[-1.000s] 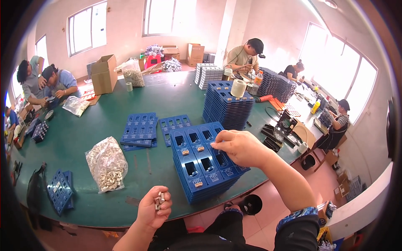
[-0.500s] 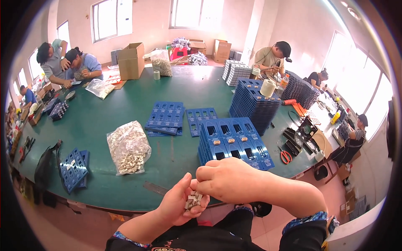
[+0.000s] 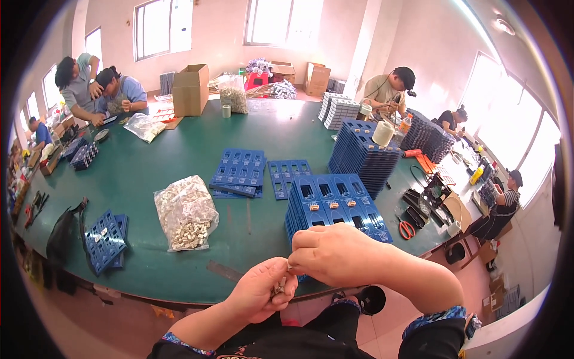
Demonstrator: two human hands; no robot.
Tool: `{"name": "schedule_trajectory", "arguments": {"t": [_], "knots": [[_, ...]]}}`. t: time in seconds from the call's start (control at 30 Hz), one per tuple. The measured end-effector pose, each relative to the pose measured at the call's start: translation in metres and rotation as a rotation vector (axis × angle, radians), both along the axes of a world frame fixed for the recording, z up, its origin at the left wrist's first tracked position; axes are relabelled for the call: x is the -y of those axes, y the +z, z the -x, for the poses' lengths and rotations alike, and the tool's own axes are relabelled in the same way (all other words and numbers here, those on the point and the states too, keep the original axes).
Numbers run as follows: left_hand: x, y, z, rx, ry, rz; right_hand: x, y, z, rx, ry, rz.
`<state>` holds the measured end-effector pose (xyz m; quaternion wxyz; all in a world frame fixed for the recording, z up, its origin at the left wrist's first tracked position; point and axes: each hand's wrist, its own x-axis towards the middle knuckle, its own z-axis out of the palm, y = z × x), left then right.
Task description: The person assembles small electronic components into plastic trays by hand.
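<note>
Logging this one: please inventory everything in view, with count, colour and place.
Table: 1, green, centre
Near board stack: 1, blue, right of centre
Taller board stack: 1, blue, behind it
Roll: 1, white, atop the taller stack
Loose boards: several, blue, mid-table and table's left
Small connectors: several, off-white, left hand and near stack
Bags: 3, clear, left and far table
Scissors: 1, orange-handled, right table
Open box: 1, brown, far table
Co-workers: at least 6, mixed clothing, left and right
Smaller clutter: uncounted, hard to tell
Hands: left, bare, cupping connectors; right hand, bare, beside it
</note>
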<state>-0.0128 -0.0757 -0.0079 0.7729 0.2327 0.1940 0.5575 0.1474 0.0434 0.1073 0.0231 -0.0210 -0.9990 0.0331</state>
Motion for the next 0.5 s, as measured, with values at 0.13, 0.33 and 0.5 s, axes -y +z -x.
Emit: {"name": "schedule_trajectory", "arguments": {"t": [0.13,0.33,0.5], "knots": [[-0.001,0.005,-0.004,0.044,0.032,0.0,0.003,-0.007,-0.006,-0.135,-0.043,0.014],[0.002,0.009,-0.012,-0.084,0.035,-0.007,0.013,-0.018,-0.018,-0.225,-0.083,-0.06],[0.002,0.009,-0.018,-0.112,-0.008,0.014,0.018,-0.023,-0.032,-0.268,-0.106,-0.001]]}}
